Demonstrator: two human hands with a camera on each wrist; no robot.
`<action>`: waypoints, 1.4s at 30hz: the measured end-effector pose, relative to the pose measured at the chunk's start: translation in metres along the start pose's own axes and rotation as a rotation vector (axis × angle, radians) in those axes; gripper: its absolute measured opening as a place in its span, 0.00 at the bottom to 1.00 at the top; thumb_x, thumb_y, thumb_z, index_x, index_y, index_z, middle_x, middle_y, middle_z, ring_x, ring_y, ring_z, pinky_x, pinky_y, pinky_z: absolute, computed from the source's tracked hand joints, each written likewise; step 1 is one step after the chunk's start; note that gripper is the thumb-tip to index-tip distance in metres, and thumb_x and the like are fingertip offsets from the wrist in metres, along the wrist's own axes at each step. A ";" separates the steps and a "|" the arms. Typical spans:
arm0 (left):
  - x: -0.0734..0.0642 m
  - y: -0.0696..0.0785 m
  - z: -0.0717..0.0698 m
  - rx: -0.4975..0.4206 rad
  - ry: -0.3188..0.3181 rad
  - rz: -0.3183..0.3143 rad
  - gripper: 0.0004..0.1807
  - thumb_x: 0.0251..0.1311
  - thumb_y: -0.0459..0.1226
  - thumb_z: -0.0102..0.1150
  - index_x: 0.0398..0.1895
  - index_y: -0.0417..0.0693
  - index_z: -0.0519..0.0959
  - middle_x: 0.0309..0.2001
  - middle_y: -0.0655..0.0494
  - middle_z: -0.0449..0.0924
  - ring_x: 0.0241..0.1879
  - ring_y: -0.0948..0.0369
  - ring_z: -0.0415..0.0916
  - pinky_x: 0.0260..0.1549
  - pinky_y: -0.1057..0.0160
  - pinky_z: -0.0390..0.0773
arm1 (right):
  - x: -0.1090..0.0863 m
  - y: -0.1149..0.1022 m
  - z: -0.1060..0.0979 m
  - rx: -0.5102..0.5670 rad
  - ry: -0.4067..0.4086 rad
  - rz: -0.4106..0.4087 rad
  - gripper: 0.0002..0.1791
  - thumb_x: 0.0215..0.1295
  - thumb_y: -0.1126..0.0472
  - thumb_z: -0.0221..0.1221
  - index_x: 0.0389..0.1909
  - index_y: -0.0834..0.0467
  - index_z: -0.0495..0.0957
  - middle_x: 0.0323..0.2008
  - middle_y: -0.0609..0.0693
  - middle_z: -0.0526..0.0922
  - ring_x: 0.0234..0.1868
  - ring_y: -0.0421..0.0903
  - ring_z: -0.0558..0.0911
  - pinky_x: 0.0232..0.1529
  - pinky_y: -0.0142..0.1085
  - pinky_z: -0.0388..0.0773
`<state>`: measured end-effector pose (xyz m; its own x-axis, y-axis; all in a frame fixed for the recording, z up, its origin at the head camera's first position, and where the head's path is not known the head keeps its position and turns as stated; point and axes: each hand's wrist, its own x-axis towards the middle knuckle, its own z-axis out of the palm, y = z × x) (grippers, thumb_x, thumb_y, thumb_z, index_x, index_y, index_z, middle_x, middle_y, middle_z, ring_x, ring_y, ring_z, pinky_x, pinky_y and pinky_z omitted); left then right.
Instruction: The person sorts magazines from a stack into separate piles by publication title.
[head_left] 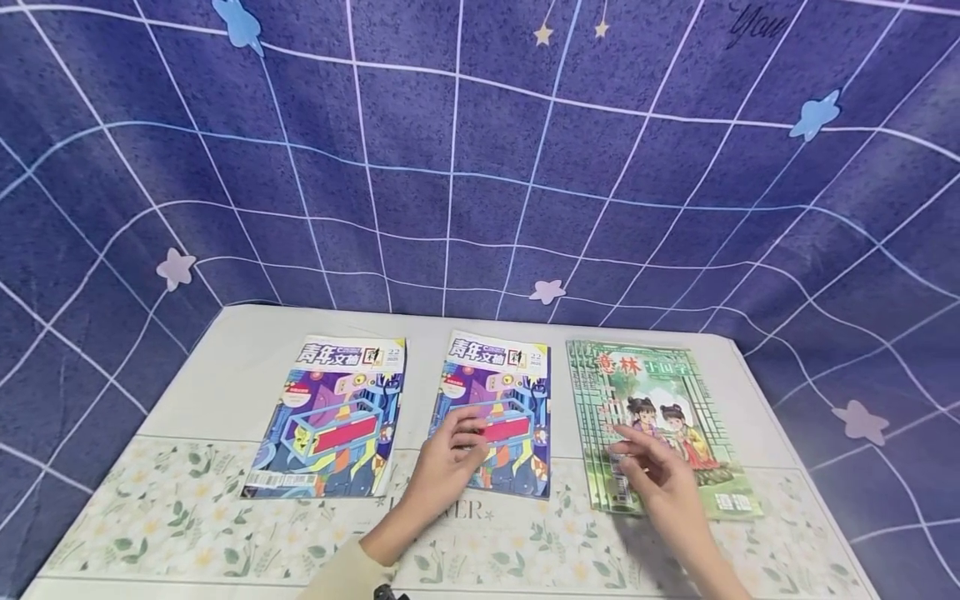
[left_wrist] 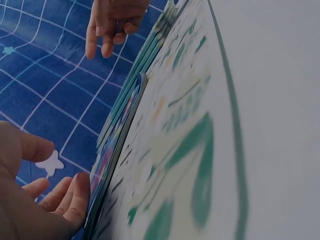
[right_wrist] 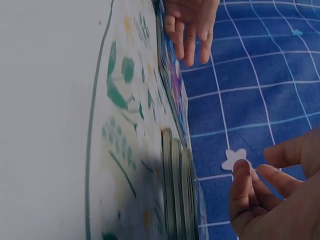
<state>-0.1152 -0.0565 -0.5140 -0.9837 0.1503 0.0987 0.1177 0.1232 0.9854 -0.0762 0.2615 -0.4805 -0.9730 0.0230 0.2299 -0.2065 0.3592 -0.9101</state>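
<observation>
Three groups of magazines lie side by side on the table. My left hand [head_left: 448, 457] is over the middle purple-blue magazine [head_left: 517, 392], its fingers loosely bent and nothing held. In the left wrist view its fingertips [left_wrist: 77, 200] come close to the magazine's cover; whether they touch, I cannot tell. Above the fanned stack of green magazines [head_left: 693, 375] hovers my right hand [head_left: 663, 483], fingers relaxed with nothing between them. The right wrist view has that hand [right_wrist: 275, 195] apart from the edges of the stack [right_wrist: 175, 185]. Another purple-blue magazine [head_left: 330, 425] lies at the left, untouched.
A floral cloth strip [head_left: 187, 517] runs along the front of the white table [head_left: 225, 375]. Behind and around the table hangs a dark blue curtain [head_left: 412, 208] with a white grid and stars.
</observation>
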 end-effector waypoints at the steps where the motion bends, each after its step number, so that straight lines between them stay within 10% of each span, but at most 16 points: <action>1: -0.001 0.000 -0.003 -0.004 0.004 -0.003 0.28 0.77 0.30 0.65 0.77 0.40 0.73 0.65 0.42 0.83 0.59 0.49 0.85 0.55 0.63 0.86 | 0.000 0.000 0.002 0.005 -0.006 -0.003 0.22 0.75 0.77 0.63 0.68 0.69 0.81 0.48 0.52 0.92 0.42 0.41 0.88 0.40 0.32 0.87; 28: -0.002 0.001 -0.058 0.104 0.125 -0.053 0.30 0.75 0.29 0.66 0.77 0.38 0.73 0.64 0.39 0.84 0.56 0.50 0.87 0.53 0.64 0.86 | -0.002 -0.011 0.033 0.069 -0.059 0.091 0.25 0.73 0.78 0.63 0.69 0.64 0.82 0.52 0.63 0.89 0.46 0.42 0.88 0.47 0.32 0.87; 42: -0.002 0.005 -0.065 0.202 0.155 -0.122 0.28 0.70 0.27 0.67 0.73 0.37 0.77 0.62 0.40 0.85 0.46 0.57 0.87 0.46 0.67 0.86 | 0.003 -0.011 0.045 0.086 -0.095 0.089 0.30 0.70 0.79 0.63 0.72 0.65 0.79 0.53 0.65 0.88 0.45 0.47 0.88 0.48 0.30 0.85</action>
<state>-0.1215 -0.1200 -0.5001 -0.9995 -0.0278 0.0162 0.0063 0.3260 0.9453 -0.0814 0.2161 -0.4856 -0.9924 -0.0385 0.1171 -0.1232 0.2788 -0.9524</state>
